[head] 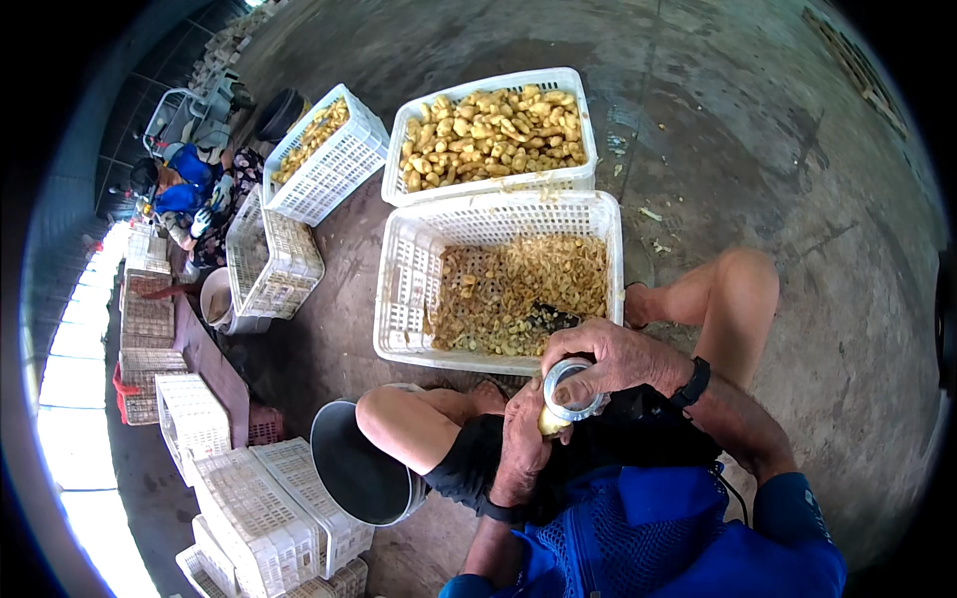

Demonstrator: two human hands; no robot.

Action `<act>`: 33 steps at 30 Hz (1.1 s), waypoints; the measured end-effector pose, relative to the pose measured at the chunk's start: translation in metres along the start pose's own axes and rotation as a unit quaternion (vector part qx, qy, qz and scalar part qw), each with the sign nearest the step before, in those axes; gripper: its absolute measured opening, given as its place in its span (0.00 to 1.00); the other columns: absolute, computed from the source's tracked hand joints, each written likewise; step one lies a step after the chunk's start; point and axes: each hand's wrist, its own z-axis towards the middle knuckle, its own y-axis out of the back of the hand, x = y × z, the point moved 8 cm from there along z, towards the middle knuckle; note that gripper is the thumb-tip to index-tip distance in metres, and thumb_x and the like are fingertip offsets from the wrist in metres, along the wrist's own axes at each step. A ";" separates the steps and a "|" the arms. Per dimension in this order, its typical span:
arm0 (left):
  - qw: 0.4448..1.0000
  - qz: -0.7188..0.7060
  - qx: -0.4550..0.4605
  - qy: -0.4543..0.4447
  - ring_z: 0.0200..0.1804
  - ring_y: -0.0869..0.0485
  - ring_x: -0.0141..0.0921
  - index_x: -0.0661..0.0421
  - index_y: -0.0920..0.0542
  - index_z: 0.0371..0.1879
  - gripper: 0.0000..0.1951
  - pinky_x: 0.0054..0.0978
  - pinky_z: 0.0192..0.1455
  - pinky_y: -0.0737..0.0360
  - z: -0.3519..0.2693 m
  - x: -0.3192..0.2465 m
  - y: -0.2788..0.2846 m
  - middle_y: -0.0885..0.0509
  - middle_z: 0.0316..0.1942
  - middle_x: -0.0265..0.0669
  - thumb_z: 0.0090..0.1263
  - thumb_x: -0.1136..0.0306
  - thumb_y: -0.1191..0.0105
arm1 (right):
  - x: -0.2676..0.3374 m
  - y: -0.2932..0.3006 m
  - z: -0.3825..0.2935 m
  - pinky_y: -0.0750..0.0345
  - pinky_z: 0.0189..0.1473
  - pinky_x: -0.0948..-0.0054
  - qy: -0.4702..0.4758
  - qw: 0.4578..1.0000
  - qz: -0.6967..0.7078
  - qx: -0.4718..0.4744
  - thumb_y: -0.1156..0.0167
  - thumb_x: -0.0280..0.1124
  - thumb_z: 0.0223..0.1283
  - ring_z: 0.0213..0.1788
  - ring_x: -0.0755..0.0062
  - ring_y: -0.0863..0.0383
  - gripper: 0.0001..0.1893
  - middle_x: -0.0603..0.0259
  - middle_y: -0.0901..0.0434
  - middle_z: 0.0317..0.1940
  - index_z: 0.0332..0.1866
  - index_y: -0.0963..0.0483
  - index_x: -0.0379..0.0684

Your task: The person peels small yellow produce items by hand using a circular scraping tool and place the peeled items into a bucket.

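My right hand (635,357) grips a short metal cylinder (552,385), like an open can, with the thumb over its round mouth. Just below it, my left hand (522,430) holds a peeled-looking, pale yellow piece of ginger root (552,423). The ginger is pressed close to the cylinder's rim; most of it is hidden by the fingers. In front of both hands stands a white plastic crate (383,314) with ginger peelings and scraps (516,291) over its floor. Past that, a second white crate (490,187) is heaped with ginger roots (493,134).
A bucket (359,463) tilts beside my left knee. Stacked white crates (254,516) line the left side. Farther left, a gloved person (191,183) sits by another crate of ginger (329,168). Scraps (650,214) lie on the concrete floor (822,299).
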 end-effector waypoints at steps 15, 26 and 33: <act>0.996 0.039 0.072 -0.019 0.26 0.23 0.28 0.62 0.20 0.27 0.25 0.25 0.31 0.28 -0.023 -0.022 -0.009 0.20 0.24 0.36 0.76 0.50 0.52 | 0.045 0.042 -0.022 0.21 0.42 0.73 0.053 0.993 -0.069 -0.083 0.27 0.44 0.58 0.40 0.72 0.15 0.18 0.63 0.16 0.36 0.44 0.19 0.40; 0.971 0.206 0.053 -0.109 0.21 0.25 0.33 0.60 0.24 0.23 0.22 0.28 0.25 0.30 -0.020 -0.022 0.005 0.23 0.21 0.41 0.74 0.54 0.52 | 0.028 0.002 -0.008 0.21 0.41 0.72 0.039 0.997 -0.056 -0.034 0.26 0.40 0.57 0.39 0.71 0.16 0.16 0.62 0.16 0.35 0.42 0.20 0.40; 0.999 0.049 0.019 0.001 0.19 0.27 0.31 0.60 0.24 0.22 0.25 0.26 0.21 0.33 -0.018 -0.017 0.004 0.24 0.21 0.39 0.77 0.51 0.56 | 0.060 0.008 -0.018 0.22 0.38 0.73 0.075 0.995 -0.054 -0.039 0.27 0.42 0.59 0.37 0.72 0.16 0.17 0.63 0.17 0.36 0.43 0.20 0.40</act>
